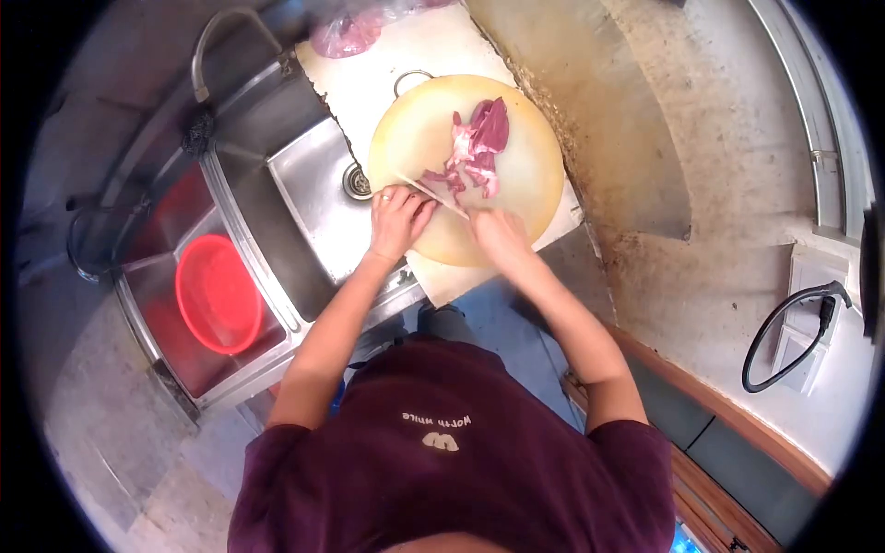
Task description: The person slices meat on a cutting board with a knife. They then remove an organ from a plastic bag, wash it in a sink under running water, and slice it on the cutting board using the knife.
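Note:
A round yellowish cutting board (406,124) bears a cut-up heap of raw red meat (479,138) with pale fat. My right hand (501,237) is closed around the handle of a knife (435,195), whose blade points left across the board. Only the blade's thin upper edge shows clearly; the handle is hidden in my fist. Close beside the blade, on its near side, my left hand (399,221) rests at the board's left edge with its fingers bent. Whatever lies under those fingers is hidden. Small strips of meat lie just past the blade.
Left of the board is a steel sink (309,184) with a drain and a curved faucet (198,69). A red basin (219,293) stands in the neighbouring sink. Bagged meat (346,35) lies behind the board. A stained wall and a black cable (784,336) are on the right.

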A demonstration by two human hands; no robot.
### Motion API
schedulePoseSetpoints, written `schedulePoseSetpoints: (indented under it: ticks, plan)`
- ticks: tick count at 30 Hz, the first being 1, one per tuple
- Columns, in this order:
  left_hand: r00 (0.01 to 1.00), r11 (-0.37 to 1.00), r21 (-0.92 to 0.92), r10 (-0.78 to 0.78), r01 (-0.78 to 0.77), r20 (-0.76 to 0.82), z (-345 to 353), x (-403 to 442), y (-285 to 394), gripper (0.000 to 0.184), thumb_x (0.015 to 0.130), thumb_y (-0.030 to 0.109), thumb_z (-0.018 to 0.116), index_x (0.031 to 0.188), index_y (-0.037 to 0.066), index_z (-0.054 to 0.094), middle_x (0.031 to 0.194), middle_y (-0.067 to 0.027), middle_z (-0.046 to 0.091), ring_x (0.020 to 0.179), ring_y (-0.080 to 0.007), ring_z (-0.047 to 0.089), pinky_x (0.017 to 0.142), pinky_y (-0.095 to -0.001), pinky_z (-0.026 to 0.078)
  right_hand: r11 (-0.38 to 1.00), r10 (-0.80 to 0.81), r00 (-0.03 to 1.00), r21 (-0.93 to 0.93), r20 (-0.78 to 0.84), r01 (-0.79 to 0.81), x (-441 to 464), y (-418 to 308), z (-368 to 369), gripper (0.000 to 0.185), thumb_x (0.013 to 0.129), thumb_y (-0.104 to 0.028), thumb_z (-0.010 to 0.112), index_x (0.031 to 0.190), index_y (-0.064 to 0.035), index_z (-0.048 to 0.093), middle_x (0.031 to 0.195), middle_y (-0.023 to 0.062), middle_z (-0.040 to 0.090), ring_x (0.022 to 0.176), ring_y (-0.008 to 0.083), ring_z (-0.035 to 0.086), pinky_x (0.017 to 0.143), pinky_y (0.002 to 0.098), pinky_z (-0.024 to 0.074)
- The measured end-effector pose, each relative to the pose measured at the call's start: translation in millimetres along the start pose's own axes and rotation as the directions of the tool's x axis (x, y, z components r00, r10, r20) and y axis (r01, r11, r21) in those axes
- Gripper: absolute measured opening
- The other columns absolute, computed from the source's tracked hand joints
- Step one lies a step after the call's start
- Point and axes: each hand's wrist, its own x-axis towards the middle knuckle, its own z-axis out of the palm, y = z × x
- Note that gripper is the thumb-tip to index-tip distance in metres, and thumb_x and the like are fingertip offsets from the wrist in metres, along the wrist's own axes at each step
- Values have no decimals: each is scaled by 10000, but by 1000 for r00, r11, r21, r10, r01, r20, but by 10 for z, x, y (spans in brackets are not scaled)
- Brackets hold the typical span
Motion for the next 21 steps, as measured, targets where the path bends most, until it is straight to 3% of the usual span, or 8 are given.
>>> schedulePoseSetpoints:
  ticks: [4, 7, 14, 17, 20, 21]
  plan:
    - [1000, 997, -72, -8, 8, -1, 39, -72, -109, 120, 684, 74, 709, 792, 59, 658, 857, -48, 581, 839, -250, 526, 766, -356, 436, 997, 70, 998, -24, 5, -70, -463, 69, 107, 174, 830, -125, 478, 872, 13, 576, 720, 213, 627, 689, 352, 647, 643, 461, 509]
    - [999, 991, -137, -9, 3, -44, 74, -24, -102, 113, 685, 89, 708, 789, 79, 665, 866, -39, 601, 838, -242, 532, 764, -344, 444, 996, -36, 998, -82, -60, 31, -226, 107, 104, 159, 829, -109, 471, 854, 5, 578, 716, 200, 632, 679, 340, 649, 629, 447, 512]
    - [998, 986, -164, -39, 30, -56, 85, -46, -131, 124, 678, 75, 705, 793, 98, 665, 848, -30, 601, 835, -239, 530, 768, -339, 445, 998, -7, 1000, -69, -20, 6, 209, -11, 205, 175, 818, -104, 479, 900, 7, 585, 781, 221, 639, 720, 347, 651, 647, 450, 509]
    - [999, 985, -169, -33, 26, -42, 71, -64, -115, 134, 671, 74, 707, 793, 106, 663, 847, -24, 599, 835, -234, 528, 769, -336, 440, 1000, 2, 1000, -10, -9, -2, 719, -155, 108, 227, 856, -182, 510, 946, 7, 598, 777, 229, 632, 733, 393, 635, 671, 467, 502]
    - [998, 984, -176, -30, 20, -54, 82, -47, -148, 140, 662, 78, 708, 791, 104, 661, 861, -26, 599, 836, -234, 529, 774, -341, 438, 982, 133, 984, 148, -120, -114, 924, 115, 41, 223, 852, -180, 525, 955, 6, 593, 794, 219, 631, 739, 401, 628, 683, 474, 497]
    - [997, 985, -174, -29, 16, -68, 93, -45, -153, 134, 663, 79, 706, 788, 101, 662, 863, -28, 600, 836, -235, 529, 773, -343, 439, 981, 51, 986, 192, -158, -20, 713, 28, -170, 216, 854, -181, 529, 957, -2, 593, 811, 208, 632, 731, 408, 620, 683, 480, 493]
